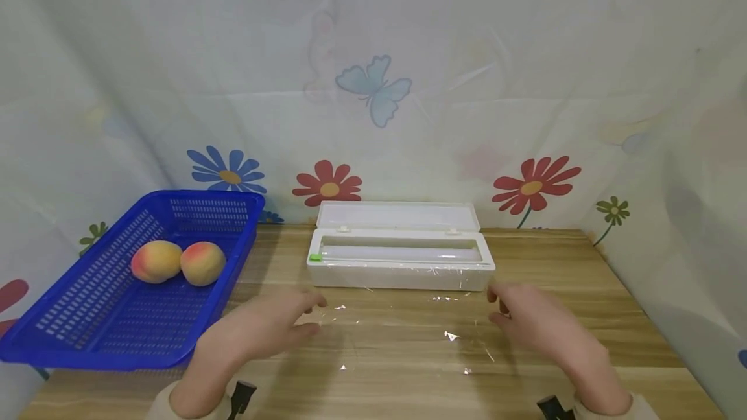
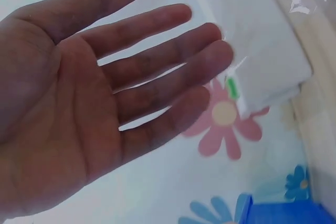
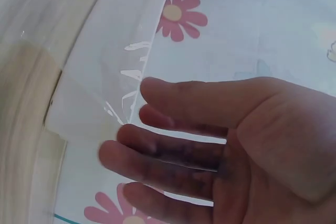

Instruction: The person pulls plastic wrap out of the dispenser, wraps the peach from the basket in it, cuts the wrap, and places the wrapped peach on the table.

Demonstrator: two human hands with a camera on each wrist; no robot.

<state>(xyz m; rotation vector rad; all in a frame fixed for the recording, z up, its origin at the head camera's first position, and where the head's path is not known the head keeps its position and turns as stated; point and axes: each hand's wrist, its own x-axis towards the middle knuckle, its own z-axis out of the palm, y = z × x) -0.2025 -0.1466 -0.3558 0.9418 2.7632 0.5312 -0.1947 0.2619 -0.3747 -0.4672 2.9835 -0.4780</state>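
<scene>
A white cling film box (image 1: 403, 279) stands at the back of the table with its lid (image 1: 398, 216) up. Inside lies a pale film roll (image 1: 403, 254), and a green slider (image 1: 316, 257) sits at the left end of the front edge. Clear cling film (image 1: 450, 336) stretches from the box toward me over the wood, seen mostly by its glints. To the left of this sheet hovers my left hand (image 1: 262, 324), its fingers (image 2: 157, 80) spread and holding nothing. My right hand (image 1: 537, 317) is near the box's right front corner, fingers (image 3: 168, 177) loosely bent, gripping nothing.
On the left, a blue plastic basket (image 1: 233, 290) holds two peaches (image 1: 156, 261), close beside my left forearm. A flower-printed cloth (image 1: 420, 148) hangs behind and on both sides of the wooden table (image 1: 589, 290).
</scene>
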